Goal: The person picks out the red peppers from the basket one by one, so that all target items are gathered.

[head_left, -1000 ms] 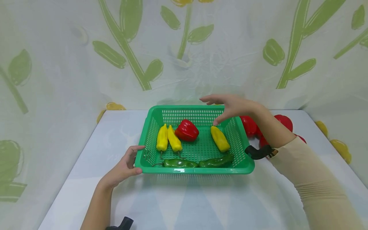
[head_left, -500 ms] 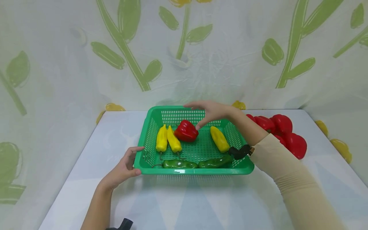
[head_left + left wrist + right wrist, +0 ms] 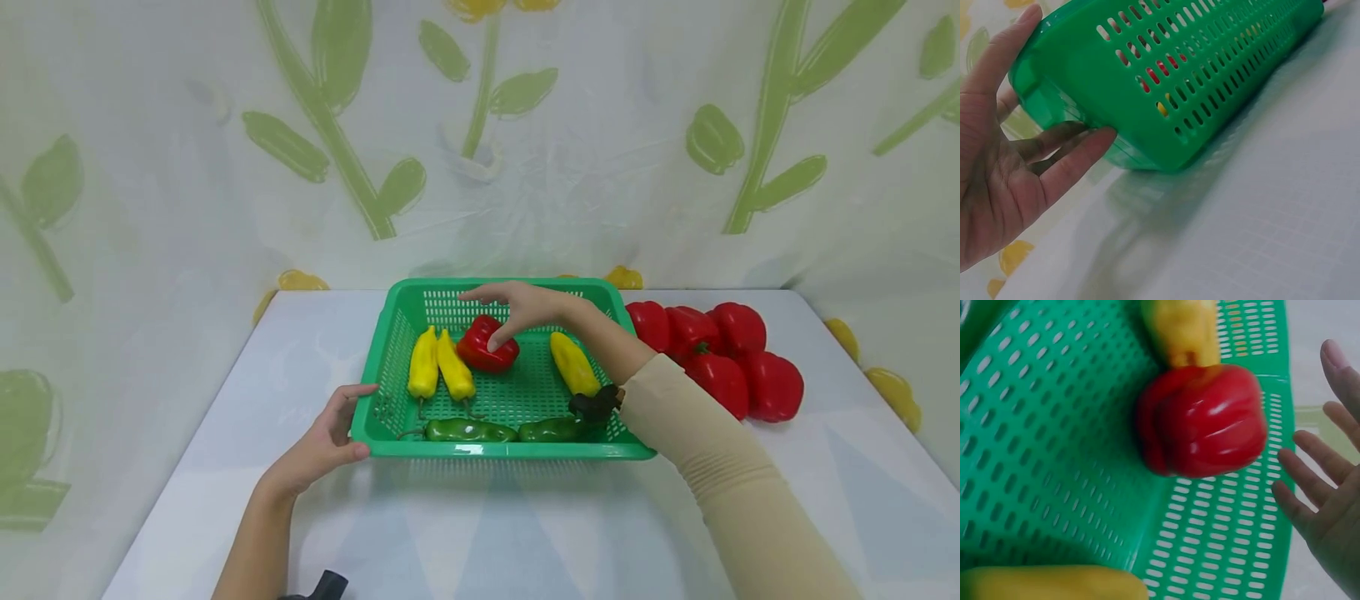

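Note:
A green plastic basket [image 3: 378, 333] stands on the table. My left hand [image 3: 330, 429] grips its near left corner; the left wrist view shows thumb and fingers against the rim and side. Over the basket hovers my right hand [image 3: 517, 312], fingers spread and holding nothing. Just under its thumb in the head view lies a red bell pepper [image 3: 1204, 425]; the right wrist view shows a gap between them. Two yellow peppers [image 3: 423, 367] lie left of the red one, and another yellow pepper [image 3: 573, 364] lies to the right. Two long green peppers [image 3: 468, 430] line the near side.
Several red bell peppers [image 3: 720, 383] are bunched on the white table [image 3: 480, 533] right of the basket. A pale curtain [image 3: 600, 183] printed with green leaves hangs behind the table and at both sides.
My right hand has moved left across the basket, from above the right-hand yellow pepper to above the red bell pepper. The left hand and the basket have stayed put.

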Motion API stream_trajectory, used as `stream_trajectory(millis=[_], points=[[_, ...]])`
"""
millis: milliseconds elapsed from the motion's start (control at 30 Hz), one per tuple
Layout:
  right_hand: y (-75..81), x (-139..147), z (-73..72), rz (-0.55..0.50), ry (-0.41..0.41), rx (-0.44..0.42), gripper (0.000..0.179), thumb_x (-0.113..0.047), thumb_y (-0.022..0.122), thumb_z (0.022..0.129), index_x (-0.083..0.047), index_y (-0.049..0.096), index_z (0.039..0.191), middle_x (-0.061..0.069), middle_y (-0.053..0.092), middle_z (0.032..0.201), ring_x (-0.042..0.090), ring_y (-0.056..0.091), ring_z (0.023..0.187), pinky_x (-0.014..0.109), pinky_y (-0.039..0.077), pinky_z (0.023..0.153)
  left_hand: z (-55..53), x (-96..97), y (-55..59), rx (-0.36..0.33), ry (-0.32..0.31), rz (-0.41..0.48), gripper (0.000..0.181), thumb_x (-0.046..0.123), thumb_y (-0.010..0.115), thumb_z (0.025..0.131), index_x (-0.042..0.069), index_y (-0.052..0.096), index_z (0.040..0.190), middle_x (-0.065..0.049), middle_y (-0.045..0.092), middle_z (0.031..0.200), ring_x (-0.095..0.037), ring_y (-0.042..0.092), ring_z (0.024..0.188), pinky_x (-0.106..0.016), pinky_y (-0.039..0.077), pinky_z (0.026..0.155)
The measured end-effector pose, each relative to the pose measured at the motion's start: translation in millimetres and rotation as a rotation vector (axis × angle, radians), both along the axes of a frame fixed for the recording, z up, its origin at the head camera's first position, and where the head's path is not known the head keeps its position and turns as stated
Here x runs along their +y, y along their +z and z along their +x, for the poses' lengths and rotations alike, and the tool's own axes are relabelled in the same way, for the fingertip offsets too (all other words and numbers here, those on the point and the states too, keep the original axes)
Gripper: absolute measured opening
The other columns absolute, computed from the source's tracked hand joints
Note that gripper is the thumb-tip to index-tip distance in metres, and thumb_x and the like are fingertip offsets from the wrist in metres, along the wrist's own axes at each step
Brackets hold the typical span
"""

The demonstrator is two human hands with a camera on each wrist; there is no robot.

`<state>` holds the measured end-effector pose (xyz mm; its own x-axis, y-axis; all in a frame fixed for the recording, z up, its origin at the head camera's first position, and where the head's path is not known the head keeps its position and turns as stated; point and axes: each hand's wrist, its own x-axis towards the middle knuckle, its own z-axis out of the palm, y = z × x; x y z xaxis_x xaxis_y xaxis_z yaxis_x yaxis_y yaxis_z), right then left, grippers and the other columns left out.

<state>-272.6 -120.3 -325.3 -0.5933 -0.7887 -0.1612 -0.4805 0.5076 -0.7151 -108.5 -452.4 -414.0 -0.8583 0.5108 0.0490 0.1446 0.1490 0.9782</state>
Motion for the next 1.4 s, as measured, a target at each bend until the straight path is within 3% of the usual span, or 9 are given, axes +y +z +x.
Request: stream_trajectory(millis=[267,433,533,700,833,1000,1167,1267,1400], points=[[-14.6,-1.9,-3.7,0.058,0.023,-0.001,0.076,-0.020,0.076,0.079,-0.011,0.038,0.144,0.010,0.033,0.151,0.031,0.028,0.138,0.049,0.034,0.105,-1.2,0.4,0.6,-0.010,-0.003,-0.006,0.067,0.014,0.066,0.087,0.014,0.022,0.138,-0.032,0.011,0.147,-0.051,0.014,0.132,-0.016,0.040,0.092],[-23.4,-3.3,-4.5,0.084,0.027,-0.012,0.074,-0.020,0.078,0.078,-0.013,0.042,0.142,0.009,0.036,0.149,0.031,0.032,0.134,0.043,0.044,0.098,-0.4,0.4,-1.0,-0.002,-0.002,-0.011,0.067,0.011,0.065,0.087,0.014,0.022,0.138,-0.032,0.015,0.146,-0.049,0.019,0.130,-0.017,0.041,0.092],[-28.0,-3.5,-5.1,0.125,0.070,-0.029,0.076,-0.019,0.078,0.078,-0.012,0.040,0.143,0.011,0.028,0.152,0.033,0.030,0.135,0.039,0.047,0.094,0.3,-0.2,-2.5,0.007,-0.003,-0.010,0.066,0.009,0.064,0.088,0.014,0.022,0.139,-0.031,0.019,0.144,-0.035,0.027,0.130,-0.018,0.041,0.092],[-28.0,-2.8,-3.8,0.194,0.141,-0.087,0.090,-0.014,0.078,0.076,-0.013,0.026,0.149,0.013,0.001,0.158,0.038,0.015,0.140,0.044,0.042,0.100,1.1,-1.6,-3.5,0.013,-0.013,0.012,0.066,0.007,0.062,0.089,0.015,0.021,0.140,-0.031,0.018,0.144,-0.004,0.035,0.123,-0.016,0.040,0.094],[-27.6,-1.3,-2.1,0.226,0.118,-0.145,0.101,-0.007,0.079,0.073,-0.020,0.017,0.152,0.008,-0.010,0.158,0.037,0.010,0.142,0.045,0.039,0.102,0.1,-0.9,-3.0,0.012,-0.014,0.014,0.066,0.008,0.063,0.089,0.016,0.021,0.140,-0.031,0.017,0.144,-0.005,0.033,0.123,-0.016,0.040,0.094],[-31.8,-2.1,-1.1,0.229,0.046,-0.114,0.096,-0.003,0.078,0.073,-0.025,0.024,0.150,0.008,0.001,0.157,0.036,0.020,0.137,0.043,0.044,0.097,-0.4,-0.1,-2.3,0.006,-0.011,-0.003,0.067,0.009,0.064,0.088,0.017,0.021,0.140,-0.030,0.015,0.146,-0.015,0.030,0.125,-0.018,0.041,0.093],[-37.6,-5.7,-3.2,0.236,0.015,-0.038,0.091,-0.006,0.080,0.073,-0.026,0.031,0.147,0.010,0.015,0.153,0.034,0.029,0.131,0.040,0.047,0.093,0.4,-1.5,-1.6,0.014,-0.016,0.008,0.067,0.009,0.063,0.089,0.017,0.021,0.140,-0.031,0.017,0.144,-0.007,0.034,0.122,-0.018,0.042,0.093],[-39.2,-6.3,-3.6,0.226,0.016,-0.023,0.092,-0.007,0.080,0.072,-0.025,0.031,0.147,0.011,0.018,0.151,0.034,0.031,0.130,0.041,0.047,0.093,0.1,-1.2,-1.0,0.019,-0.015,0.002,0.067,0.008,0.063,0.089,0.016,0.021,0.140,-0.031,0.018,0.144,-0.017,0.032,0.128,-0.017,0.041,0.093],[-41.2,-5.4,-4.0,0.220,0.013,0.021,0.090,-0.010,0.081,0.072,-0.024,0.032,0.146,0.011,0.024,0.148,0.032,0.035,0.128,0.040,0.048,0.092,-0.2,-0.2,-1.1,0.015,-0.008,-0.012,0.067,0.009,0.063,0.088,0.017,0.021,0.140,-0.030,0.018,0.145,-0.022,0.030,0.128,-0.016,0.040,0.094]])
